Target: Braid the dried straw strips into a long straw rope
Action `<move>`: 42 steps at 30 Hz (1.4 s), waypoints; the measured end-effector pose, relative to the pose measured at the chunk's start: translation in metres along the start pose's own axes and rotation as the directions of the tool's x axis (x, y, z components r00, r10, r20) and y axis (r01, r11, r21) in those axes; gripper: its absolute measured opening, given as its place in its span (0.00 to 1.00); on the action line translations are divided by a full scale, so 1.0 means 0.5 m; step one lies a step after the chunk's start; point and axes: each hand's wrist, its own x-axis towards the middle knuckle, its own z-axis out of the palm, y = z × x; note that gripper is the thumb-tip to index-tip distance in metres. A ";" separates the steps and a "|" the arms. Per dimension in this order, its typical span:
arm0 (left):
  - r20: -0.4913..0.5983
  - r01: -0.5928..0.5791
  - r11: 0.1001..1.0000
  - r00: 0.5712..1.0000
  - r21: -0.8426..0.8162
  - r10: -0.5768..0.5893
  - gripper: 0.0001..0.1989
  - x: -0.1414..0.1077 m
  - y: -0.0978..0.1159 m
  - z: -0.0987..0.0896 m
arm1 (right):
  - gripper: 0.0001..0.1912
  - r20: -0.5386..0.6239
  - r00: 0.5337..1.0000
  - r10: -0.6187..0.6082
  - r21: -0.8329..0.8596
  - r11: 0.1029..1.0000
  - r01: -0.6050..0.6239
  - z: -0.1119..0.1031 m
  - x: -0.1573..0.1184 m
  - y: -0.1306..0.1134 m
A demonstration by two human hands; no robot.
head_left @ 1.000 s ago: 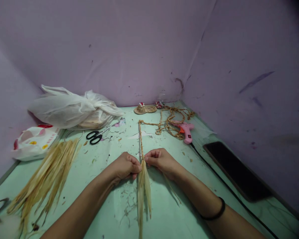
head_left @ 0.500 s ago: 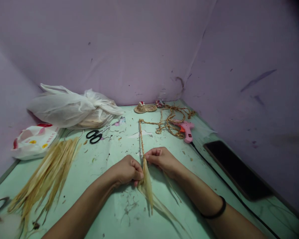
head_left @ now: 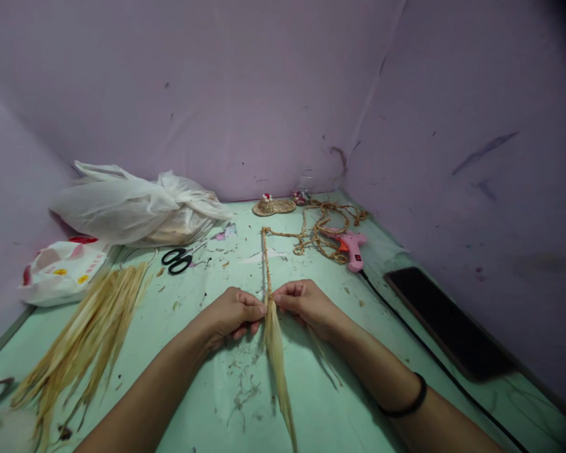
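A thin braid (head_left: 266,261) of dried corn husk runs toward me down the middle of the table. At its near end, loose pale husk strips (head_left: 275,358) fan out and trail toward the front edge. My left hand (head_left: 238,314) pinches at the left side of the strips, just below the braid's end. From the right, my right hand (head_left: 306,305) is closed in a pinch on the husk at the same spot. A thin strand hangs below my right hand. The fingertips partly hide where the strips meet the braid.
Left lie a pile of husk strips (head_left: 87,333), black-handled scissors (head_left: 178,259), a tissue pack (head_left: 63,270) and a white plastic bag (head_left: 141,207). Right are a coiled braided cord (head_left: 327,234), a pink glue gun (head_left: 355,248) with a cable, and a phone (head_left: 446,321). A woven slipper-shaped piece (head_left: 280,206) sits behind.
My left hand has moved up the strips toward the braid's end. The loose strips have swung together and hang straighter. My right hand stays at nearly the same place.
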 end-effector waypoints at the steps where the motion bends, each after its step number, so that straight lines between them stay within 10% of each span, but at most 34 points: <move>1: -0.026 0.000 1.000 1.000 -0.011 0.000 0.15 0.001 0.000 0.002 | 0.03 0.006 1.000 -0.004 0.000 1.000 0.004 -0.001 0.001 0.001; 10: -0.172 -0.008 0.998 0.985 -0.063 -0.003 0.13 0.003 0.005 0.016 | 0.04 0.028 0.999 -0.027 0.002 1.000 0.027 -0.006 0.008 0.011; 19: -0.004 -0.079 0.997 0.997 0.004 0.079 0.17 -0.003 0.008 0.007 | 0.05 0.051 0.998 -0.045 0.002 0.999 0.045 -0.008 0.010 0.014; 25: -0.109 -0.050 0.999 0.993 0.017 0.052 0.24 0.003 0.004 0.015 | 0.06 0.048 0.997 -0.054 0.020 0.998 0.053 -0.005 0.005 0.006; 42: 0.010 0.039 0.984 0.999 -0.176 -0.038 0.14 -0.001 0.003 -0.005 | 0.08 0.064 0.998 -0.016 0.043 0.999 0.013 -0.012 0.009 0.013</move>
